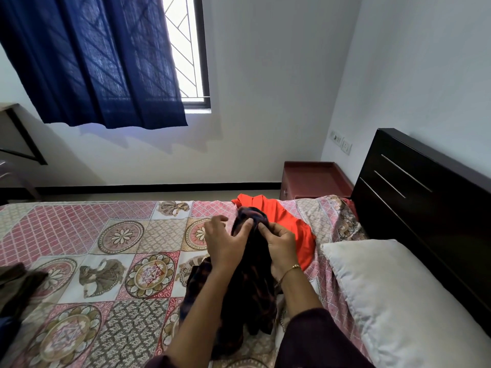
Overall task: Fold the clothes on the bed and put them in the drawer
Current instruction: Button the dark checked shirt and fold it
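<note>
A dark patterned garment (252, 296) hangs bunched over the bed's patterned sheet (111, 261), lifted at its top end. My right hand (281, 245) pinches its upper edge with curled fingers. My left hand (225, 243) has its thumb on the same edge, while the fingers spread out loosely behind it. An orange garment (289, 221) lies spread on the bed just beyond the hands. More dark clothing (18, 285) sits at the bed's left edge. A reddish-brown bedside cabinet (313, 179) with a drawer front stands past the far side of the bed.
A white pillow (393, 296) lies at the right against the dark headboard (425, 197). A blue curtain (87, 62) hangs over the window on the far wall. A strip of floor runs between bed and wall. A dark table edge (16, 134) shows at far left.
</note>
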The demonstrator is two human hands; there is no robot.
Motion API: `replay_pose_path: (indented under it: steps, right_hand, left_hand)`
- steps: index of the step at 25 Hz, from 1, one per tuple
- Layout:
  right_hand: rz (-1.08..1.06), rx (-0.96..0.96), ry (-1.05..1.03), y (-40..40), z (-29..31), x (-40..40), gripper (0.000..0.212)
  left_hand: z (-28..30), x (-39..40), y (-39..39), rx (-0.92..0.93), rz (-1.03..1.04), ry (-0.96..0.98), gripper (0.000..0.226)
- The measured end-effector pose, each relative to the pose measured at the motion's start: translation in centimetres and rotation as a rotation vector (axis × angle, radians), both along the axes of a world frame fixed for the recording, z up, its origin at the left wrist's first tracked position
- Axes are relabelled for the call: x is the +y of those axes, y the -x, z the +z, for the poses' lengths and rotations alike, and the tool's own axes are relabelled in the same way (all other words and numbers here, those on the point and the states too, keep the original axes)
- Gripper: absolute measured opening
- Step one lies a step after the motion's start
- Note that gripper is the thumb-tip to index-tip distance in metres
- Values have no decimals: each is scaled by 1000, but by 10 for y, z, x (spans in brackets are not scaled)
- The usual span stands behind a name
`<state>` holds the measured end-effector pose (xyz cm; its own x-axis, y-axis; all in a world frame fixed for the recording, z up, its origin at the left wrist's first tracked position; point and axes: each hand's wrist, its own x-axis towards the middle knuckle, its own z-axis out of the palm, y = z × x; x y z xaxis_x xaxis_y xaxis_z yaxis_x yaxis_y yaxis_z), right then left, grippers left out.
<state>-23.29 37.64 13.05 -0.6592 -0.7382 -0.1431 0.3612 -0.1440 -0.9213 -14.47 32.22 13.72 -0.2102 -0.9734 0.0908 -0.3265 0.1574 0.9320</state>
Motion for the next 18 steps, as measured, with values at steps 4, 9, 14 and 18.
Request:
replay_pose_path:
  steps: [4, 9, 14, 18]
  right_hand:
    - [71, -15, 2, 4, 4, -2, 12]
    - [90, -17, -34, 8, 0, -2, 16]
    - [156, 2, -10, 8, -1, 0, 18]
    - [146, -92, 32, 9, 6, 5, 21]
  left_hand:
    - [-4, 4, 3, 17, -191, 21, 14]
    - [-12, -1, 2, 188, -94, -35, 21]
    - [-9, 5, 6, 304, -164, -114, 10]
    - [-6, 1, 0, 632, -177, -517, 13]
